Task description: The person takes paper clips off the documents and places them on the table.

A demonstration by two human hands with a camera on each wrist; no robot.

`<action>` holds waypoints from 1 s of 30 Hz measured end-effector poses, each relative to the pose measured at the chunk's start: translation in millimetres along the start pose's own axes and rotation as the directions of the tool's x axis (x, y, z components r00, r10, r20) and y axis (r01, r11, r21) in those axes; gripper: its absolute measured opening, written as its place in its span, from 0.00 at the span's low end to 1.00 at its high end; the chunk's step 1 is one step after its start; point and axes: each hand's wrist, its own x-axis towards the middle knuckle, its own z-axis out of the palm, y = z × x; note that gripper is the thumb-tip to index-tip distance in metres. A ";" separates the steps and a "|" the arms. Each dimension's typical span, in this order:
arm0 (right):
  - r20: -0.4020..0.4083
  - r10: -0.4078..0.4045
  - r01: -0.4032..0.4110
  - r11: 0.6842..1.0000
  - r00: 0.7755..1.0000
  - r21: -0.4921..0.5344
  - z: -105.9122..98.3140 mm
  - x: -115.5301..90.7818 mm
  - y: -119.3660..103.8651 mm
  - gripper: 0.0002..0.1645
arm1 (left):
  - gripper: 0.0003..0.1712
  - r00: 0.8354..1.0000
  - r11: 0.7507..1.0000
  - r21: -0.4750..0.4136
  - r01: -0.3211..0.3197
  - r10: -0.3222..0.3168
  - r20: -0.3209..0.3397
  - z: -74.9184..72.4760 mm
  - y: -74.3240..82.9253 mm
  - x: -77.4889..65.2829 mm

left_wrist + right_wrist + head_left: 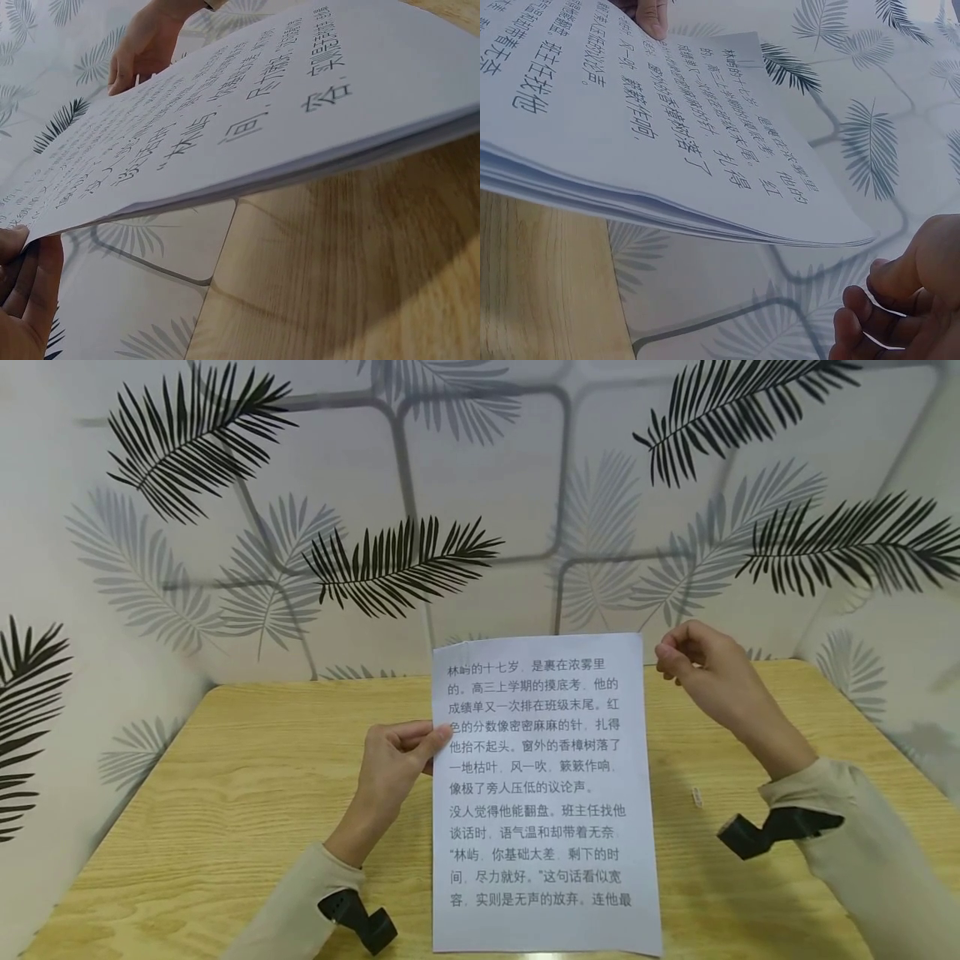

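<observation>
A stack of white paper sheets, printed with large Chinese characters, is held up over the table, its text facing the head camera. My left hand pinches its left edge, with the thumb on the printed face and the fingers behind. Off the top right corner, my right hand is raised, fingers loosely curled and nothing between them. In the right wrist view, several layered edges of the stack show, and the right hand is apart from the corner.
A wood-grain table lies below. Behind it rises a pale wall covering with dark and grey palm-leaf prints. A small whitish scrap lies on the table right of the paper. Black devices are strapped to both wrists.
</observation>
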 end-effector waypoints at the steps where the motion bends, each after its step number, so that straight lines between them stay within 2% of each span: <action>1: -0.002 0.000 0.000 1.000 1.000 -0.001 0.0 0.0 -0.8 0.09 | 0.09 1.000 1.000 -0.001 0.001 -0.001 0.000 0.0 0.1 0.0; 30: -0.020 -0.011 0.012 1.000 1.000 0.017 2.5 9.1 -18.4 0.09 | 0.10 1.000 1.000 -0.012 0.019 -0.019 0.006 -0.5 -0.3 0.3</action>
